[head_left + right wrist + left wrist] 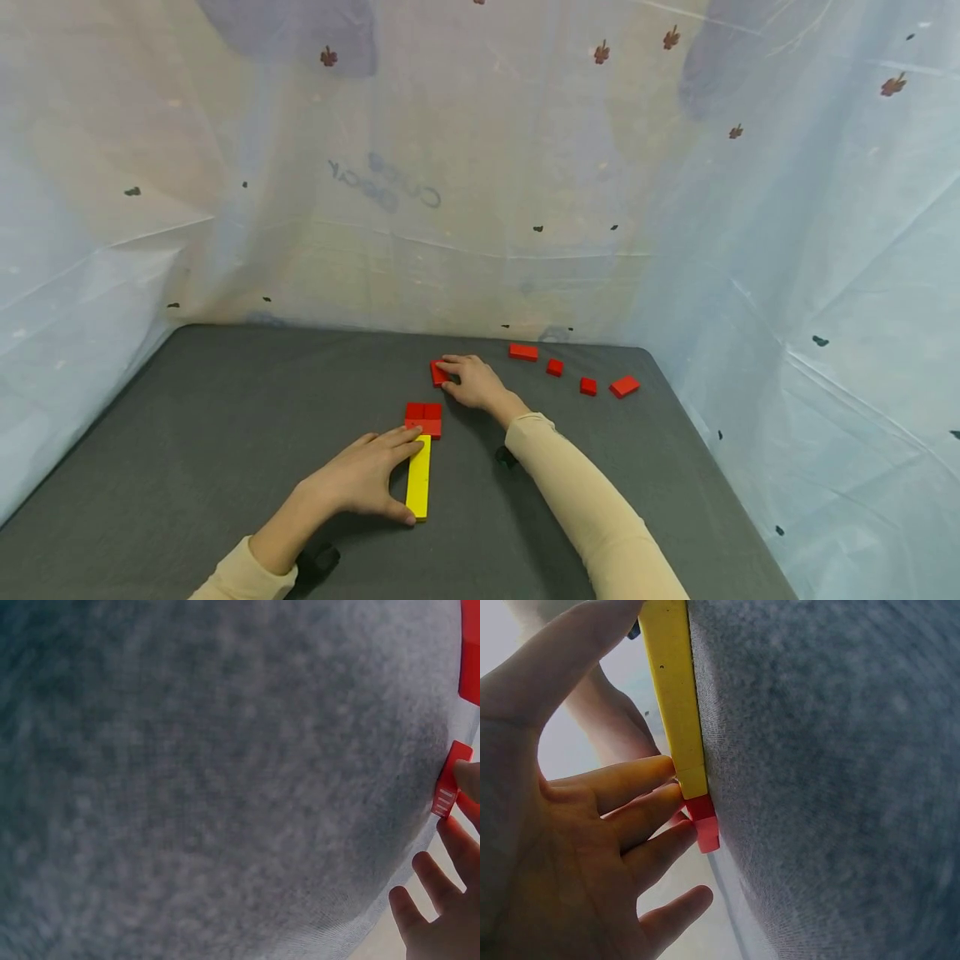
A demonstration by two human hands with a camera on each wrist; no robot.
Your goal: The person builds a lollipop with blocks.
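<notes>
A long yellow block (418, 479) lies lengthwise on the table, its far end against a group of red blocks (423, 412). My left hand (366, 473) spreads along it: the thumb touches its near end, and the fairly straight fingers rest at its far end and on the nearest red block. In the left wrist view, fingertips touch the side of the yellow block (673, 697). Farther back, my right hand (477, 383) pinches a separate red block (437, 374) between thumb and fingers. The right wrist view shows this red block (451, 780) at the fingertips, partly covered.
At the back right lie several loose red blocks: a longer one (523, 352), two small ones, one of them a small block (588, 387), and a tilted one (624, 386). A printed plastic sheet (480, 208) hangs behind the dark grey table (247, 433).
</notes>
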